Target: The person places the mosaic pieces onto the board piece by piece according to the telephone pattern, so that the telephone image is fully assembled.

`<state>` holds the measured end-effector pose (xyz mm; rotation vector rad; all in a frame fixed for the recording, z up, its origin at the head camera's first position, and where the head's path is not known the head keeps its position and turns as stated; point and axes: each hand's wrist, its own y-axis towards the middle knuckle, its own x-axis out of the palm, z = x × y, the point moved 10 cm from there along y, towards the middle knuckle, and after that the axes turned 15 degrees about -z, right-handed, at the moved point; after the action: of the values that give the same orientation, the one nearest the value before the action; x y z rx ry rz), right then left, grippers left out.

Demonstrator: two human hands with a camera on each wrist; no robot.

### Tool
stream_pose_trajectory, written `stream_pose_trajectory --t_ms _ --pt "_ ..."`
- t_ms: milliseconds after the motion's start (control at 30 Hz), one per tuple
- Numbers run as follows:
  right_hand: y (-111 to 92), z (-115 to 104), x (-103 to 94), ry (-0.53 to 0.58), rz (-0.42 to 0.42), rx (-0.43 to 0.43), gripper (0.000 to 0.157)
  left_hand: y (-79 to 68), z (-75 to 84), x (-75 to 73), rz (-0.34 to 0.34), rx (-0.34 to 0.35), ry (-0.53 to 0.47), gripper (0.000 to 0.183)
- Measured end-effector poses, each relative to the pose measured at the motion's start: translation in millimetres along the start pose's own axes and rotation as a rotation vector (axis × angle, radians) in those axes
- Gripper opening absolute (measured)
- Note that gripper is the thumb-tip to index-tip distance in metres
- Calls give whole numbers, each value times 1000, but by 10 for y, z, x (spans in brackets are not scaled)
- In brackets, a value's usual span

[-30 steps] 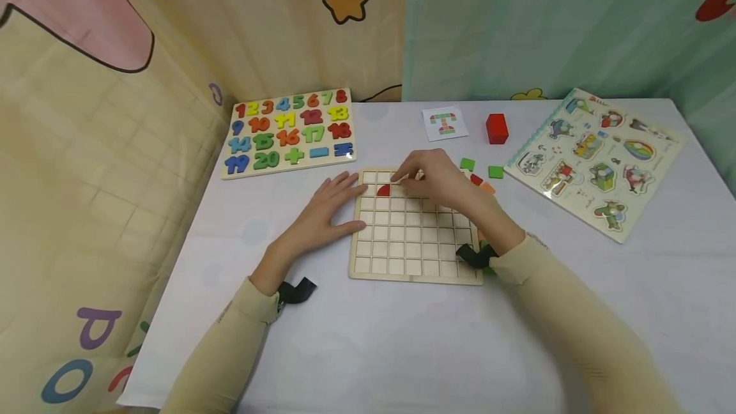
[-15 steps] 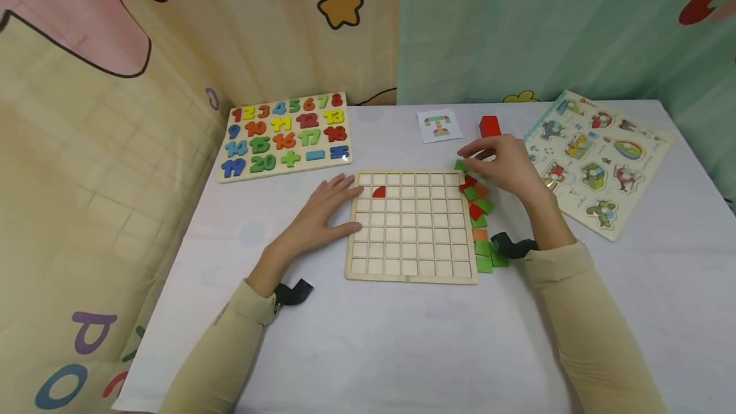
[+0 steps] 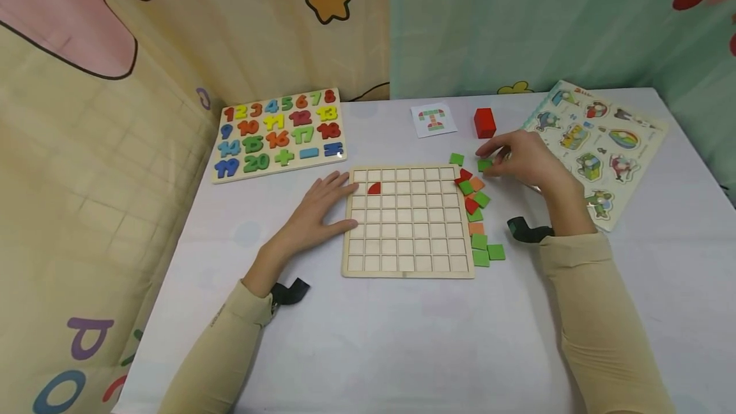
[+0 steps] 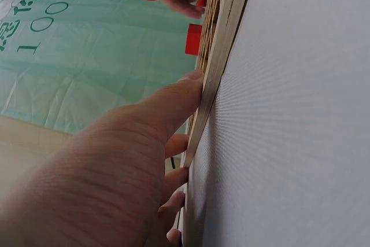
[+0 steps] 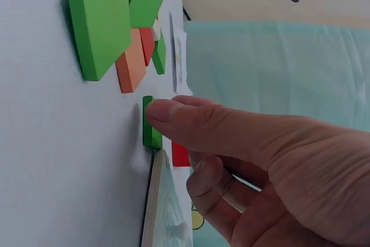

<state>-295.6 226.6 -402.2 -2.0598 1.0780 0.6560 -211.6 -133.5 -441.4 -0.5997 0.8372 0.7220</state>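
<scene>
My left hand (image 3: 313,216) rests with spread, fairly straight fingers at the left edge of the wooden grid board (image 3: 406,275); thumb and fingertips touch its rim. A red quarter-round piece (image 3: 374,188) sits in a cell near the board's upper left. My right hand (image 3: 526,158) is beyond the board's upper right corner, with thumb and index finger at a green tile (image 5: 151,131) lying on the table. In the right wrist view the thumb covers part of this tile. Several green, red and orange tiles (image 3: 482,199) lie loosely along the board's right edge.
A pattern card (image 3: 434,120) and a red block (image 3: 485,123) are behind the board. At back left lies a number puzzle (image 3: 280,136); a picture puzzle board (image 3: 598,152) is close to my right hand. Another green tile (image 3: 457,158) lies by the board's upper right corner.
My right hand has left the board's upper left area and moved right to the green tile beyond the corner. The left hand has stayed on the board's edge.
</scene>
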Motion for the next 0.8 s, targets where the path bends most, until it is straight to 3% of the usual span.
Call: stream_pose_trajectory --t_ms 400,600,800 --pt "54 -31 20 -46 50 -54 26 -19 33 -22 5 5 1 75" --pt "7 -234 -8 -46 122 -149 24 -28 40 -29 6 4 -3 76" --pt "42 -487 123 6 107 -203 23 -19 41 -20 4 10 -15 75"
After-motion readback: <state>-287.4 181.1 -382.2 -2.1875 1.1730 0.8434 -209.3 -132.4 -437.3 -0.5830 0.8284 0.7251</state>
